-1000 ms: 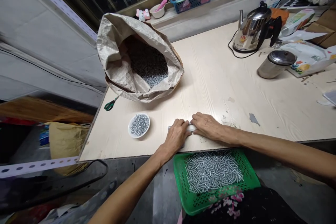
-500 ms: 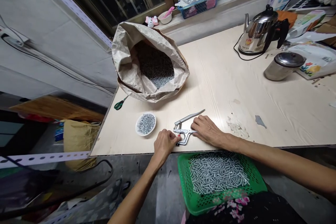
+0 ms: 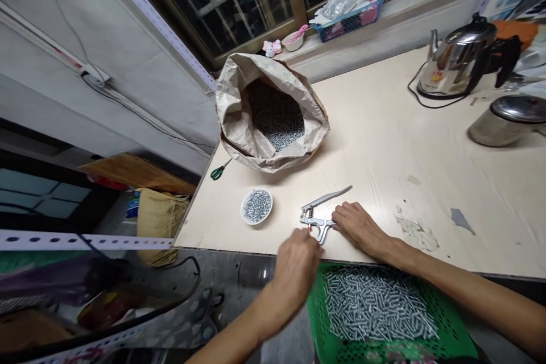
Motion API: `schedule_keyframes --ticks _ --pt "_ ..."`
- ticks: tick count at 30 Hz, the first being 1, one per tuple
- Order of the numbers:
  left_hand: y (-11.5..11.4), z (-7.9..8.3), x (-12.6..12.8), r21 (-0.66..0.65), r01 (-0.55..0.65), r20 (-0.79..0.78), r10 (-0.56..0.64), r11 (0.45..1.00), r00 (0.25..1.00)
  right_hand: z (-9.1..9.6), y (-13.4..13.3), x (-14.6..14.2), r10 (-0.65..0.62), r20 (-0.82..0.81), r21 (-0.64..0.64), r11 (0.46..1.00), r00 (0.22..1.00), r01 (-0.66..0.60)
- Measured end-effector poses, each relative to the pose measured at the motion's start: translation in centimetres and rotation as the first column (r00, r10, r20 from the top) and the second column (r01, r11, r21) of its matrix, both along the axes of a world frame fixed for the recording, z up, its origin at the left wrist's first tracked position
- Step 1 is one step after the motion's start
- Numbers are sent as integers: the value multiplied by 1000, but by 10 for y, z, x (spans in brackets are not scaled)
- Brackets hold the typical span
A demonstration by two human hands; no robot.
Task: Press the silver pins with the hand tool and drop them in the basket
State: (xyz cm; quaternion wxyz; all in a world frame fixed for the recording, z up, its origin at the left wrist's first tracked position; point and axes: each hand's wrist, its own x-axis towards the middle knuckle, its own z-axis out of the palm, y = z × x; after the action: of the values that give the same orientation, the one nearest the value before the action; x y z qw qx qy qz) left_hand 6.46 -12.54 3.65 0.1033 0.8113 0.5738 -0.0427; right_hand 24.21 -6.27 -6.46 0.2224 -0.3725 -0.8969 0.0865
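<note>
Snap pliers [image 3: 319,222] in grey metal, with a coiled spring and a red tip, lie on the tabletop with their handles spread. My right hand [image 3: 356,227] grips the end of the lower handle with its fingertips. At the table's front edge my left hand [image 3: 297,261] is closed, just in front of the pliers' jaw. Its fingertips are turned away, so anything in them is hidden. Left of the pliers stands a white bowl [image 3: 256,206] full of small silver screw-like pieces. Below the edge, a green basket [image 3: 318,318] holds many more of them.
A large paper-lined sack [image 3: 234,125] of the same pieces stands open behind the bowl. Green-handled scissors [image 3: 217,172] lie beside it. Farther right are a kettle [image 3: 456,62] and a metal canister [image 3: 499,125]. A grey scrap [image 3: 461,220] lies right of my right hand.
My left hand has drawn back from the pliers' jaw toward the front edge. My right hand stays on the handle. The whole view has shifted, with things appearing farther right.
</note>
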Motion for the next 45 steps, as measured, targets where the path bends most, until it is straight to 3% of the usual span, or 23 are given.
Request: schedule_keyframes --ticks 2,4,5,8,11,18,24,33,36,39,41,42,45 --pt "-9 5 1 -25 -3 105 6 1000 994 -1 0 0 -4 -24 -3 1000 1000 4" --pt "-2 7 -14 33 -138 111 133 990 985 -2 -1 0 1 -39 2 1000 999 0" --pt "7 8 -28 91 -237 87 229 967 969 -3 -1 -1 6 -43 8 1000 999 -6" --pt "40 5 -77 256 -498 0 515 829 857 -5 -1 -1 9 -56 30 1000 998 -7" --pt "65 -1 -112 237 -582 -44 607 778 793 -7 0 -1 4 -65 52 999 998 0" --pt "82 -8 -118 153 -591 -52 603 792 796 -7 0 -1 10 -75 43 999 997 -7" --pt "85 -13 -128 89 -606 45 605 790 795 -7 -1 -1 11 -79 38 999 997 -8" --pt "82 -13 -131 144 -454 -86 468 880 880 -9 -1 0 8 -86 15 1000 996 -6" --pt "81 -10 -133 202 -446 -11 457 872 889 -8 0 -1 6 -82 26 1000 997 -4" --pt "72 -4 -125 238 -470 206 429 850 880 -7 1 -2 18 -59 54 998 998 -15" --pt "61 -2 -110 124 -515 385 438 848 813 -5 1 -2 21 -21 112 994 1000 -19" --pt "55 -2 -101 8 -536 467 471 844 748 -4 1 -2 19 1 152 988 1000 -19" --pt "38 -9 -72 -421 -509 616 649 751 447 1 -1 -1 9 46 270 963 999 -21"
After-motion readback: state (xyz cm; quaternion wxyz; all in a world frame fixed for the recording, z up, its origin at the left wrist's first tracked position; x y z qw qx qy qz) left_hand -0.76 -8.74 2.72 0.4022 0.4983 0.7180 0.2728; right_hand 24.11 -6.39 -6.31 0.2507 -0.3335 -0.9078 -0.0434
